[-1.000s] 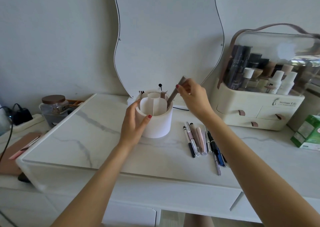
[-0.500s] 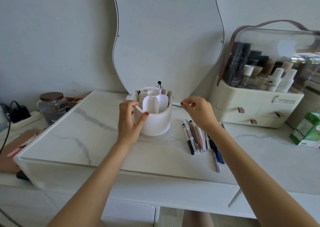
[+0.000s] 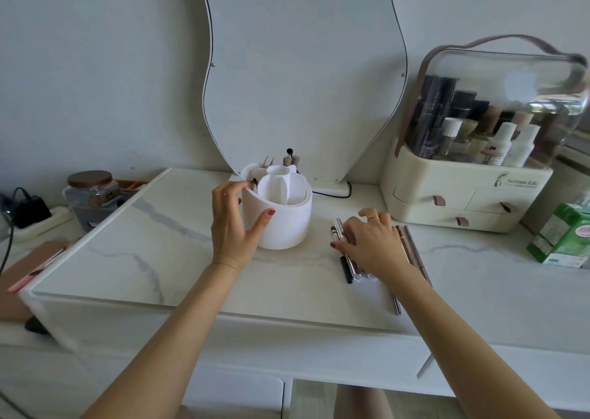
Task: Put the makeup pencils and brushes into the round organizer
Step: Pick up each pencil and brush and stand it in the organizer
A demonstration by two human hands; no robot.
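Observation:
The white round organizer (image 3: 285, 225) stands on the marble tabletop (image 3: 150, 246), in front of the mirror. Several brush and pencil tips (image 3: 292, 159) stick up from its back compartments. My left hand (image 3: 230, 227) grips its left side, with the thumb on the front wall and the fingers over the rim. To the right, a row of makeup pencils (image 3: 347, 267) lies on the table. My right hand (image 3: 372, 243) rests palm down on top of them with its fingers spread. It covers the middle of the row and has lifted nothing.
A wavy mirror (image 3: 303, 67) leans on the wall behind the organizer. A cream cosmetic case (image 3: 469, 192) with a clear lid stands at the right, beside a green box (image 3: 563, 236). At the left are a glass jar (image 3: 91, 195) and a plugged-in charger (image 3: 28, 209).
My right hand dropped a brush into the organizer, let go, and came down to the right onto the row of pencils. My left hand stayed on the organizer.

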